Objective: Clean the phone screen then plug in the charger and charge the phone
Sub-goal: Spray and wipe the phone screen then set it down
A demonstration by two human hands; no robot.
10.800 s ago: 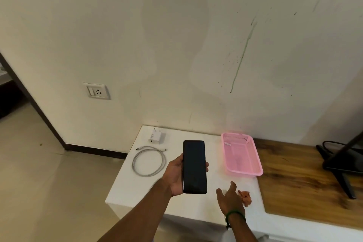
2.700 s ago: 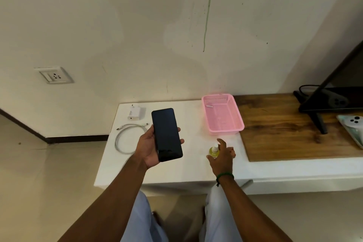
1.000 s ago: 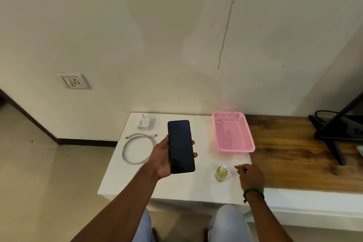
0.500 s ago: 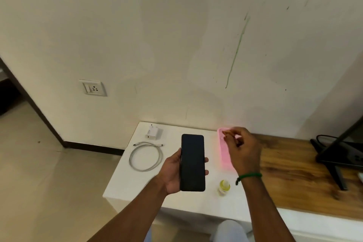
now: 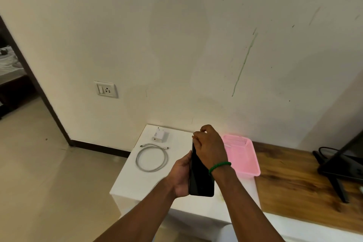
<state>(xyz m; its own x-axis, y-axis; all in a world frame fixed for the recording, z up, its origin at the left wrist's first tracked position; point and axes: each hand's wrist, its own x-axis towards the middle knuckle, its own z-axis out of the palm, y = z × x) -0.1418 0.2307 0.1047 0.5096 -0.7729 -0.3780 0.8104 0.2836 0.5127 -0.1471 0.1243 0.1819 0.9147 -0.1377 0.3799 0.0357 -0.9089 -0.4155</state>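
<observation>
My left hand [image 5: 181, 177] grips a black phone [image 5: 200, 180] by its left edge, screen up, above the white table [image 5: 137, 182]. My right hand [image 5: 211, 147] rests over the upper half of the screen, fingers pinched on a small orange cloth [image 5: 194, 135] that barely shows at the fingertips. A white charger adapter [image 5: 159, 135] stands at the table's back left. A coiled white cable [image 5: 152, 158] lies just in front of it. The wall socket [image 5: 106, 89] is on the wall to the left, above table height.
A pink plastic basket [image 5: 243, 155] sits right of my hands. Beyond it lies a wooden surface [image 5: 294, 182] with a black stand and cable [image 5: 337, 173]. A doorway opens at the far left. My right forearm hides the small bottle.
My right hand has come from above the pink basket leftwards onto the top of the phone screen. The phone has tilted slightly toward that hand. The bottle is now hidden.
</observation>
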